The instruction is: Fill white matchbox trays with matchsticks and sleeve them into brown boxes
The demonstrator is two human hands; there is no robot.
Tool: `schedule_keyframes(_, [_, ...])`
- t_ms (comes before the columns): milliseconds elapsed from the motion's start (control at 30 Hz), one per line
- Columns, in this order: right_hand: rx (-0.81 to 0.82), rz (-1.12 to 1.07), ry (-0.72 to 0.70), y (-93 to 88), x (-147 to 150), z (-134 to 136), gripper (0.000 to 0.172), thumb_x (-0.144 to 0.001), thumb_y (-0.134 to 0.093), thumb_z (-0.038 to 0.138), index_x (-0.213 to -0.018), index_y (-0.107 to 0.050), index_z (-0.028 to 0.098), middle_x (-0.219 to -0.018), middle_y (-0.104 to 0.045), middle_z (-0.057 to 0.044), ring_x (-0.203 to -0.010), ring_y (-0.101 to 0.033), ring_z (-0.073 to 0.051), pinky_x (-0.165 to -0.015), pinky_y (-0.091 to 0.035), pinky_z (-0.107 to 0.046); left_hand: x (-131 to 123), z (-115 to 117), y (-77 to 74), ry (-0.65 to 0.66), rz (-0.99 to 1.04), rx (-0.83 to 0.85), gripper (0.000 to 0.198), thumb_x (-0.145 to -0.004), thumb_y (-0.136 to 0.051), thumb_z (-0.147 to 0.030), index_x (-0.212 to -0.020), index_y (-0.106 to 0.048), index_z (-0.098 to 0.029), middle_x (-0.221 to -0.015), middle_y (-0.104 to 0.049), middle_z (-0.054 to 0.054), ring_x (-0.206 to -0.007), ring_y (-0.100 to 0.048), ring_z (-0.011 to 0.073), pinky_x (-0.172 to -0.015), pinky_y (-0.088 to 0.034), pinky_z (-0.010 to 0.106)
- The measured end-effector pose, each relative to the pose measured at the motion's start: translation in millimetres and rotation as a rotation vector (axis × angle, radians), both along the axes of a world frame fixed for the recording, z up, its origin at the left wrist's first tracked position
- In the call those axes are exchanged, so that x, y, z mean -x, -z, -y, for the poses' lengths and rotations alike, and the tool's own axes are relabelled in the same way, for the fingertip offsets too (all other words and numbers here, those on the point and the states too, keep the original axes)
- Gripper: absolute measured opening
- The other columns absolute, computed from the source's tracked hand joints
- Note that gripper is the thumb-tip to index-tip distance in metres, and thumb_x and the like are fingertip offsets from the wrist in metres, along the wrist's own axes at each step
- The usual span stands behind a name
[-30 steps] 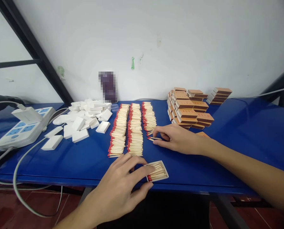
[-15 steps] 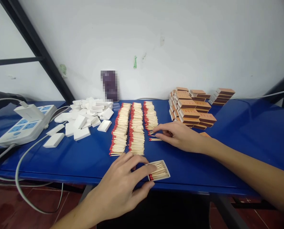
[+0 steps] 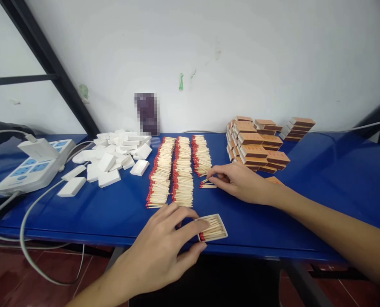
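My left hand (image 3: 166, 245) grips a small white matchbox tray (image 3: 223, 225) at the front edge of the table, thumb and fingers at its left end. Red-headed matches (image 3: 214, 229) lie side by side in the tray, some of them under a fingertip. Further back, my right hand (image 3: 241, 181) has thumb and forefinger pinched around a few matches (image 3: 205, 183), just below the shortest match row (image 3: 202, 154). The pinched ends are partly hidden by the fingertips. Two longer rows of matches (image 3: 160, 175) (image 3: 182, 175) stretch out to the left.
White empty-looking trays (image 3: 109, 177) are heaped at the back left, beside a power strip (image 3: 33, 170) with cables. Orange matchbox sleeves (image 3: 252, 151) stand stacked at the back right. A pixelated dark object (image 3: 148, 114) leans on the wall. The blue table (image 3: 257, 230) ends close in front.
The right thumb and forefinger have shifted slightly rightward, and a few matches now show apart from the short row's lower end. The left hand and tray stay put.
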State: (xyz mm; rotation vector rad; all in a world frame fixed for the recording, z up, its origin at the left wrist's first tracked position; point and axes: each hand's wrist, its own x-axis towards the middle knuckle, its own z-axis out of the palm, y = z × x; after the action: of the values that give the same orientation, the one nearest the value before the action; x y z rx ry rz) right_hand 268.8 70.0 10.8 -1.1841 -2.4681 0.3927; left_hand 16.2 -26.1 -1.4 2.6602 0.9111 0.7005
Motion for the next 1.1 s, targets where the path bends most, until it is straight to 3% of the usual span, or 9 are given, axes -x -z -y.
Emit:
schedule_keyframes(333, [0.005, 0.078, 0.013, -6.6, -1, 5, 0.022, -0.092, -0.055, 0.035, -0.098, -0.068, 0.019, -0.055, -0.046, 0.007, -0.048, -0.042, -0.011, -0.056, -0.032, -0.027, 0, -1, 0.4, 0.003, 0.001, 0.015, 0.025, -0.097, -0.057, -0.021, -0.122, -0.061, -0.026, -0.113, -0.063, 0.004, -0.103, -0.059, 0.0227, -0.092, -0.05, 0.041])
schedule_keyframes(467, [0.016, 0.085, 0.012, -4.6, -6, 4, 0.018, -0.092, -0.052, 0.028, -0.098, -0.067, 0.02, -0.057, -0.048, 0.006, -0.049, -0.044, -0.011, -0.055, -0.032, -0.026, 0, 0, 0.5, 0.002, -0.002, 0.023, 0.024, -0.098, -0.056, -0.022, -0.121, -0.06, -0.026, -0.114, -0.063, 0.005, -0.102, -0.059, 0.023, -0.092, -0.049, 0.041])
schedule_keyframes(1100, [0.208, -0.033, 0.045, -6.0, -8, -2, 0.022, -0.092, -0.055, 0.038, -0.083, -0.066, 0.021, -0.059, -0.049, 0.005, -0.054, -0.044, -0.011, -0.053, -0.032, -0.025, 0, -1, 2.1, 0.015, -0.007, 0.062, 0.027, -0.1, -0.054, -0.023, -0.126, -0.057, -0.028, -0.116, -0.061, 0.004, -0.105, -0.057, 0.023, -0.097, -0.044, 0.043])
